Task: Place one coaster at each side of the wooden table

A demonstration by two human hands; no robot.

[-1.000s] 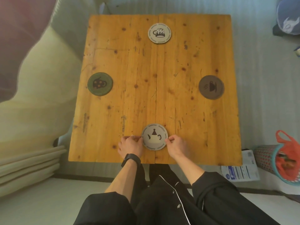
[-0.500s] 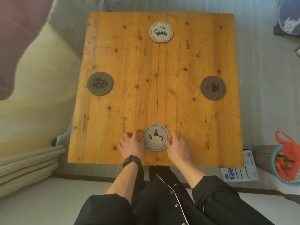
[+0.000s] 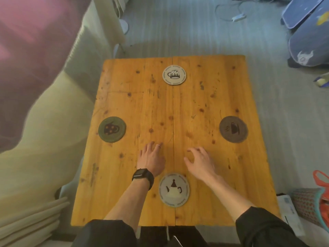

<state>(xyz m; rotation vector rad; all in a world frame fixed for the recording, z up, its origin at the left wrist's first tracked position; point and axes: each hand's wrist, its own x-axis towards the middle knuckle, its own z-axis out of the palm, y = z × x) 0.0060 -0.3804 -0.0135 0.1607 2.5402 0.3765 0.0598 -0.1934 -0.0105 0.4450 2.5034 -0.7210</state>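
A: Where do the coasters sit, taking the bench (image 3: 124, 175) as the landmark?

B: One at the middle of each of its sides. The mug coaster (image 3: 174, 73) lies by the far edge, the green coaster (image 3: 112, 129) by the left edge, the brown coaster (image 3: 233, 129) by the right edge, and the teapot coaster (image 3: 174, 190) by the near edge, on the seam between the two boards.

A: Why that layout?

B: My guess is it gives one spot to anyone sitting on each side. All four lie flat and well apart, so I judge the task as good as done.

A: And the hands?

B: The left hand (image 3: 151, 161) hovers or rests palm down over the bench just beyond the teapot coaster, its fingers (image 3: 156, 147) spread and gripping nothing. The right hand (image 3: 200, 162) is beside it, fingers (image 3: 193, 150) loosely curled, also with nothing in them. Neither touches a coaster. I cannot tell whether the palms press the wood.

A: Why held there?

B: Probably just clear of the near coaster, so it lies undisturbed.

A: Any containers?

B: Right of the bench, on the floor, a patterned basket (image 3: 306, 202) with a red bag (image 3: 323, 193) in it; what the bag has inside is hidden.
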